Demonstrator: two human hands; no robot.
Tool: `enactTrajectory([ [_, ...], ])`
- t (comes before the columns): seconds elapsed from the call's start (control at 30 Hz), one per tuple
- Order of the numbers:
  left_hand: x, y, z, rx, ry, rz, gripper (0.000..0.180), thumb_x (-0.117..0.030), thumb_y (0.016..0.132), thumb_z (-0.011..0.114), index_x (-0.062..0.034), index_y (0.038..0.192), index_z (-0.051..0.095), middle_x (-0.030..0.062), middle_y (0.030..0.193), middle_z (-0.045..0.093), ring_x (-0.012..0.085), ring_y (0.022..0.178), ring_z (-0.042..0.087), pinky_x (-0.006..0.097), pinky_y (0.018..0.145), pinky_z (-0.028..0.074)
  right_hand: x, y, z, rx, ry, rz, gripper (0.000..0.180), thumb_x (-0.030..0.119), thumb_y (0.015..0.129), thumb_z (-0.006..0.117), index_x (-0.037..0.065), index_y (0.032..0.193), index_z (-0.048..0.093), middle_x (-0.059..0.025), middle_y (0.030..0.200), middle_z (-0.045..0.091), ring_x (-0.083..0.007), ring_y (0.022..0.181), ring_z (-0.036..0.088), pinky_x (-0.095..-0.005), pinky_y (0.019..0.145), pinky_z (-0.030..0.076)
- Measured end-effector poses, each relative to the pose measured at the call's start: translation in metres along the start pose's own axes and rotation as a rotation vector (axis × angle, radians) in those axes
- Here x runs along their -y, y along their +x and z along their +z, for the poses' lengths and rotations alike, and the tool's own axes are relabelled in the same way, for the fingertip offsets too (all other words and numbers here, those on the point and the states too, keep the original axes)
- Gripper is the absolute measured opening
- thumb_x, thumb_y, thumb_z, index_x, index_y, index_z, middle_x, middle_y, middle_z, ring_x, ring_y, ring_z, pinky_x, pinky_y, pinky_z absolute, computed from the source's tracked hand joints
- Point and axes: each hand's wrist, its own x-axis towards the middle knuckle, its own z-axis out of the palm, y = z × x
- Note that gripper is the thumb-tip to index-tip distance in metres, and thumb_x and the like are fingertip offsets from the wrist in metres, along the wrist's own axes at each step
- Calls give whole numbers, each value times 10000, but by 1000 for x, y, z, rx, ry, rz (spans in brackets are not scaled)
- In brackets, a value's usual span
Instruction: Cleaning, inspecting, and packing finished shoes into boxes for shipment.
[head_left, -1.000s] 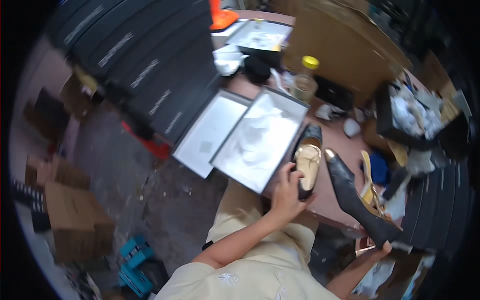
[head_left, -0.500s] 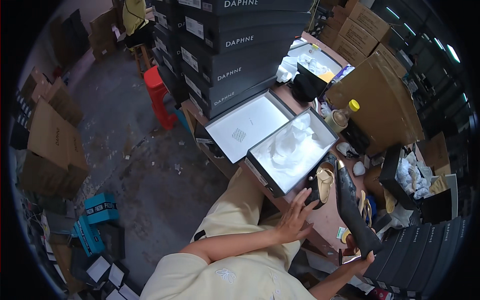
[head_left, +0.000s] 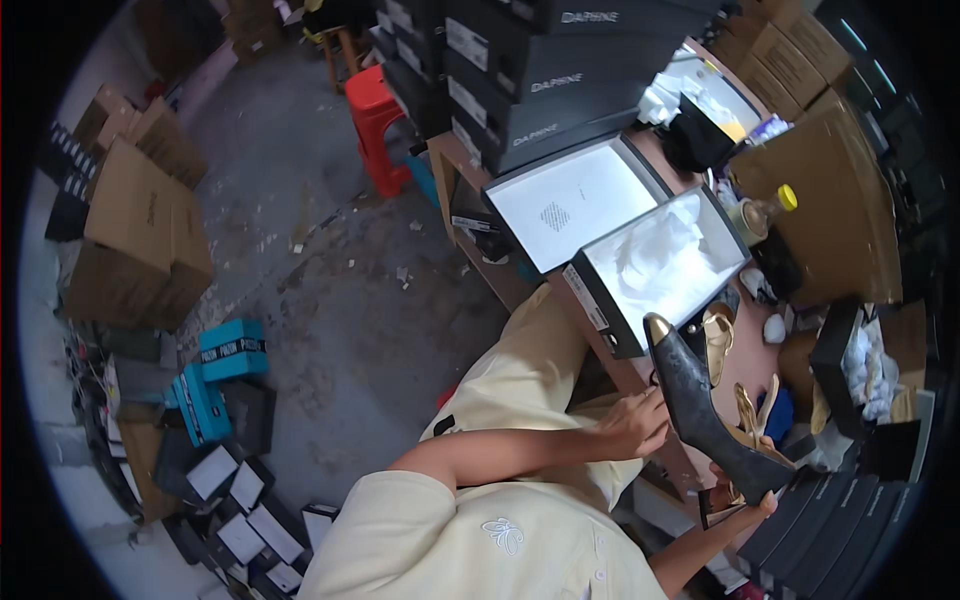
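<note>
Lid (head_left: pixel 545 197), pale inside and stiff-looking card, lies at the left edge of a pinkish surface (head_left: pixel 756 354), beside an open dark shoe box (head_left: pixel 622 328) lined with crumpled white tissue (head_left: pixel 662 255), light and easily torn by the look of it. Below the box, a person's left hand (head_left: pixel 632 424) is poised close to the surface's near edge, its fingers loosely curled; whether they touch or hold anything cannot be told. Just beside it, a black shoe (head_left: pixel 692 388) with a pointed metallic-gold toe hangs above that near edge, toe tilted up toward the box's near corner. Smooth and faintly lustrous, it looks light and likely to flex at the sides, with a finish that could scuff or slip; the firmer heel end should give the safest hold. A second shoe (head_left: pixel 717 345), its gold insole showing, lies on the surface behind it, partly hidden. At lower right, the right hand (head_left: pixel 753 512) has its fingers closed around the held shoe's heel end, thumb outermost, with smooth-sided dark boxes (head_left: pixel 825 528) ranked just beyond.
</note>
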Motion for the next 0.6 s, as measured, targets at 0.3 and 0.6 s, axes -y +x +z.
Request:
enactTrajectory([
  [0.3, 0, 0, -3, -58, -49, -78, 128, -58, 756, 590, -47, 852, 505, 119, 875, 456, 310, 726, 584, 396, 611, 480, 7, 11, -5, 91, -34, -32, 889, 458, 549, 694, -74, 1203, 414, -237, 989, 577, -292, 834, 627, -338, 681, 548],
  [0.6, 43, -21, 25, 93, -291, -270, 163, -141, 840, 615, -85, 952, 509, 70, 956, 503, 233, 861, 556, 342, 724, 460, 24, 4, -20, 327, -44, 100, 924, 435, 506, 695, -110, 1192, 404, -281, 1018, 576, -351, 934, 611, -394, 824, 525],
])
